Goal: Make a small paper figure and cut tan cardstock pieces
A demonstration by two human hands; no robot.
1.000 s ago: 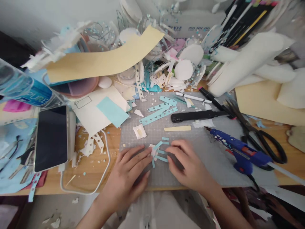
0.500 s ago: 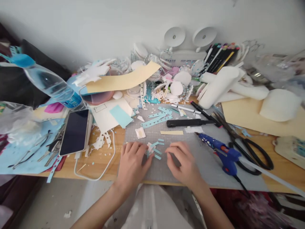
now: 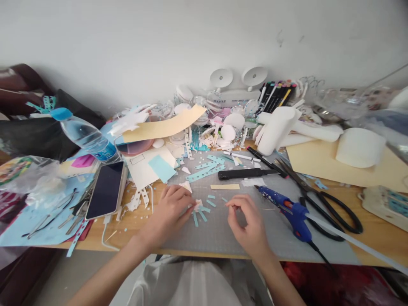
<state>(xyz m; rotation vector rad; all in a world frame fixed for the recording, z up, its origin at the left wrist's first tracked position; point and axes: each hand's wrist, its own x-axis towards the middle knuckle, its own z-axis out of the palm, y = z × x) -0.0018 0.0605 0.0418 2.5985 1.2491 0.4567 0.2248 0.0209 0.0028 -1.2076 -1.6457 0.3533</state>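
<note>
My left hand [image 3: 172, 210] is closed, its thumb and fingertips pinching a small pale paper piece [image 3: 198, 204]. Short light-blue paper strips [image 3: 203, 216] fan out from that piece over the grey cutting mat [image 3: 219, 236]. To the right, my right hand [image 3: 249, 223] has thumb and index finger pressed together, with a tiny blue paper strip [image 3: 225, 199] at their tips. Another loose blue strip [image 3: 211, 196] lies between the hands. Beyond them are a narrow cream strip [image 3: 225, 187] and a black utility knife [image 3: 242, 174].
A blue glue gun [image 3: 287, 210] and black-handled scissors [image 3: 314, 193] lie right of my right hand. Left stand a phone [image 3: 105, 189] and a water bottle [image 3: 87, 136]. Punched blue strips [image 3: 204, 170] and a heap of white craft pieces [image 3: 228, 132] lie at the back.
My view has tilted up slightly. The pale piece with its strips has turned, so some strips now point toward me. A small blue strip now shows at my right fingertips.
</note>
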